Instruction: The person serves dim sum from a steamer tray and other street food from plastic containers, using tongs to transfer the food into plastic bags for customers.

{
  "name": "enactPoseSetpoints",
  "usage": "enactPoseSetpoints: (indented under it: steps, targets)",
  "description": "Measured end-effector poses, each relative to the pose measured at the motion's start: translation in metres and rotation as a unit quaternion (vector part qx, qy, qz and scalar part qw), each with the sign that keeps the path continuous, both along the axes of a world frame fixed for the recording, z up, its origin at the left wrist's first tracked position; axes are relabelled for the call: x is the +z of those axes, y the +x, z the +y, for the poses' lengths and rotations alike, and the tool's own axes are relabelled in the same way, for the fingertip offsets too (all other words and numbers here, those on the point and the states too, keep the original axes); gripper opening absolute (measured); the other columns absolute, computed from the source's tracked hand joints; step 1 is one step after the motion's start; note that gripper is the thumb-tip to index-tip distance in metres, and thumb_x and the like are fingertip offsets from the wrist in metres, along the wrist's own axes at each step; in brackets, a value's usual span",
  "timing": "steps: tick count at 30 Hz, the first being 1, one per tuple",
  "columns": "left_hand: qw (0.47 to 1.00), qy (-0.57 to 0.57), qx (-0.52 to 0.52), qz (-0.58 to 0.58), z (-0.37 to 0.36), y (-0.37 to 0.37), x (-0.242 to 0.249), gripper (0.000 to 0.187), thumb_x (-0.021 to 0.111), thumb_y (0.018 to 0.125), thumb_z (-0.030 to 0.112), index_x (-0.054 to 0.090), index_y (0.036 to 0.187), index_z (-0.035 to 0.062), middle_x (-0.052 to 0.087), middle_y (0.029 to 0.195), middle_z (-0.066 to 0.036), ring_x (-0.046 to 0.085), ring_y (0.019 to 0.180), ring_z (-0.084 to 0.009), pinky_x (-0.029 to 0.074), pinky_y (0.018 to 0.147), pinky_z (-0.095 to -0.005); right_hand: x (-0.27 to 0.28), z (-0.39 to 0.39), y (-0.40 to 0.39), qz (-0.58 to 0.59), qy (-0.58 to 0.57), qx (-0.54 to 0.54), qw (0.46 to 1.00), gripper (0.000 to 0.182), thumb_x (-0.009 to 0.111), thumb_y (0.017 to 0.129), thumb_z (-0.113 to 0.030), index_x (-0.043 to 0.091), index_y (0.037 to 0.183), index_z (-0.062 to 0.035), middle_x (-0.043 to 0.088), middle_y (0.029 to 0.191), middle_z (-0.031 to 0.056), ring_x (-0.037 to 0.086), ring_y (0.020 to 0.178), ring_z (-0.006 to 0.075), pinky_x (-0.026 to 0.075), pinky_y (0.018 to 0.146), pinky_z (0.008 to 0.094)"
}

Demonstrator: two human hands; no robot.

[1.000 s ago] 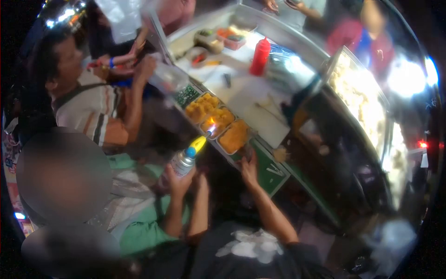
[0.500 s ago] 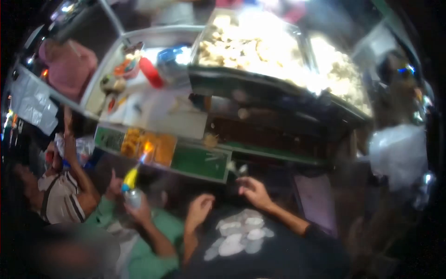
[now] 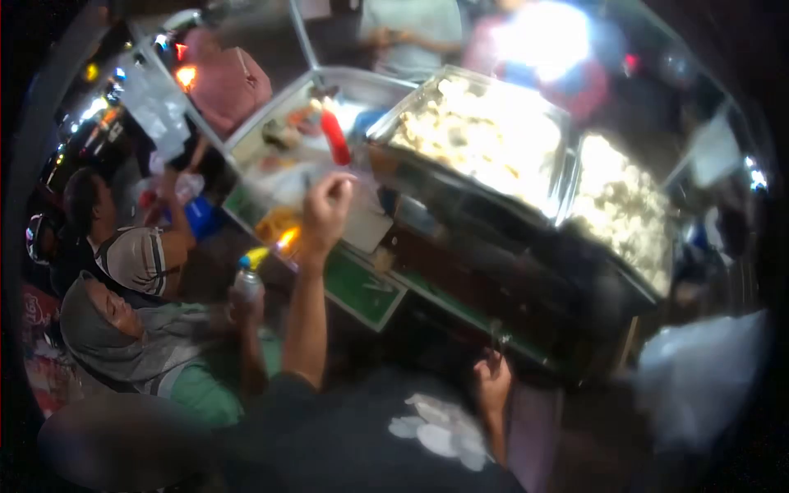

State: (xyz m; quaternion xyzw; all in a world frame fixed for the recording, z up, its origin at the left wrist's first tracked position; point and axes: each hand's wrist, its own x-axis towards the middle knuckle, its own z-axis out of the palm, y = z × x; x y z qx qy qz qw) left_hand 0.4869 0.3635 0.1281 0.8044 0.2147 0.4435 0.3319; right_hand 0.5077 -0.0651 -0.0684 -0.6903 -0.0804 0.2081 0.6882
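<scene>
My left hand [image 3: 329,209] is raised over the stall's work surface, just below a red squeeze bottle [image 3: 335,135] and apart from it. Its fingers are curled in, and whatever they may hold is hidden. Low by the counter's front edge, my right hand [image 3: 493,378] is closed around a small, thin, shiny thing [image 3: 498,333] that is too blurred to name. To the left of my forearm, a co-worker's hand [image 3: 246,308] grips a gas torch [image 3: 248,279] with a yellow head. Its flame points at yellow-orange food [image 3: 275,226] on the counter edge.
Two brightly lit trays, one large [image 3: 567,164] and one on the right [image 3: 667,246], hold pale food pieces. A green board [image 3: 370,300] lies along the front edge. A plastic bag [image 3: 699,378] hangs at right. People stand left and beyond the stall.
My left hand has gone up and forward over the work surface. My right hand has moved right and down. The view has turned, and the co-worker's torch still burns.
</scene>
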Motion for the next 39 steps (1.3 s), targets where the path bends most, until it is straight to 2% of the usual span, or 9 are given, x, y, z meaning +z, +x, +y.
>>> enactPoseSetpoints:
  steps: [5, 7, 10, 16, 20, 22, 27, 28, 39]
  targets:
    - [0.989, 0.033, 0.036, -0.136, 0.093, 0.020, 0.032, 0.013, 0.061, 0.095, 0.012, 0.070, 0.093, 0.0026, 0.059, 0.070, 0.003, 0.051, 0.060, -0.0036, 0.040, 0.055, -0.0206, 0.001, 0.000, 0.001, -0.064, -0.007, -0.027, 0.998, 0.028, 0.055, 0.091, -0.003, 0.058, 0.117, 0.0052, 0.065, 0.085, 0.0054, 0.060, 0.080, 0.0113, 0.047, 0.077, 0.0253]
    - [0.995, 0.019, 0.095, -0.007, 0.151, 0.040, 0.008, 0.013, 0.061, 0.095, 0.012, 0.069, 0.095, 0.0024, 0.062, 0.073, 0.002, 0.051, 0.060, -0.0039, 0.041, 0.055, -0.0212, -0.007, -0.001, -0.001, -0.034, 0.006, -0.069, 0.997, 0.024, 0.055, 0.090, -0.003, 0.059, 0.113, 0.0043, 0.066, 0.084, 0.0054, 0.062, 0.079, 0.0120, 0.048, 0.077, 0.0259]
    - [0.976, 0.150, 0.086, -0.131, 0.207, 0.062, -0.021, 0.021, 0.059, 0.097, 0.020, 0.069, 0.095, 0.0022, 0.061, 0.073, 0.000, 0.051, 0.059, -0.0042, 0.040, 0.054, -0.0211, -0.009, -0.008, 0.010, -0.055, -0.101, -0.048, 0.992, 0.021, 0.057, 0.089, -0.003, 0.060, 0.110, 0.0029, 0.067, 0.084, 0.0059, 0.063, 0.077, 0.0128, 0.049, 0.073, 0.0267]
    - [0.929, 0.069, -0.013, -0.363, 0.037, 0.049, 0.187, 0.023, 0.060, 0.098, 0.022, 0.069, 0.100, 0.0008, 0.062, 0.077, 0.000, 0.053, 0.062, -0.0028, 0.035, 0.052, -0.0164, 0.013, 0.024, 0.020, -0.101, -0.083, -0.157, 0.979, 0.032, 0.071, 0.081, -0.014, 0.064, 0.109, 0.0002, 0.067, 0.095, 0.0072, 0.064, 0.088, 0.0186, 0.052, 0.083, 0.0350]
    - [0.953, 0.241, -0.056, -0.178, 0.039, 0.115, 0.307, 0.028, 0.063, 0.096, 0.028, 0.069, 0.115, 0.0085, 0.070, 0.102, -0.006, 0.067, 0.094, -0.0149, 0.051, 0.083, -0.0279, 0.047, 0.049, 0.037, -0.133, -0.090, -0.052, 0.986, 0.030, 0.071, 0.082, -0.015, 0.065, 0.108, 0.0000, 0.067, 0.096, 0.0096, 0.064, 0.088, 0.0206, 0.052, 0.083, 0.0363]
    - [0.860, 0.492, -0.052, -0.120, 0.084, 0.170, 0.355, 0.030, 0.064, 0.095, 0.030, 0.068, 0.118, 0.0114, 0.067, 0.118, -0.012, 0.065, 0.106, -0.0206, 0.050, 0.089, -0.0343, 0.065, 0.055, 0.040, -0.097, -0.066, -0.025, 0.993, 0.028, 0.070, 0.084, -0.013, 0.064, 0.108, 0.0002, 0.067, 0.095, 0.0093, 0.064, 0.087, 0.0190, 0.052, 0.081, 0.0351]
    - [0.889, 0.414, -0.084, 0.179, 0.123, 0.234, 0.425, 0.038, 0.065, 0.093, 0.030, 0.064, 0.123, 0.0071, 0.063, 0.125, -0.017, 0.061, 0.114, -0.0274, 0.048, 0.096, -0.0402, 0.115, 0.059, 0.048, -0.076, 0.107, 0.016, 0.991, 0.030, 0.060, 0.090, -0.003, 0.056, 0.118, 0.0052, 0.064, 0.105, 0.0101, 0.062, 0.085, 0.0125, 0.052, 0.076, 0.0275]
    - [0.886, 0.411, -0.088, 0.194, 0.123, 0.241, 0.430, 0.038, 0.065, 0.093, 0.030, 0.064, 0.123, 0.0069, 0.063, 0.125, -0.017, 0.061, 0.114, -0.0275, 0.048, 0.096, -0.0402, 0.123, 0.061, 0.049, -0.087, 0.135, -0.009, 0.987, 0.029, 0.054, 0.092, -0.003, 0.058, 0.119, 0.0050, 0.065, 0.088, 0.0068, 0.062, 0.082, 0.0114, 0.050, 0.080, 0.0250]
    - [0.882, 0.429, -0.135, 0.141, 0.153, 0.262, 0.445, 0.040, 0.066, 0.092, 0.029, 0.063, 0.125, 0.0056, 0.063, 0.126, -0.018, 0.060, 0.116, -0.0288, 0.047, 0.098, -0.0408, 0.129, 0.059, 0.053, -0.027, 0.135, -0.036, 0.990, 0.031, 0.057, 0.092, -0.004, 0.058, 0.122, 0.0002, 0.064, 0.085, 0.0048, 0.056, 0.078, 0.0083, 0.044, 0.070, 0.0221]
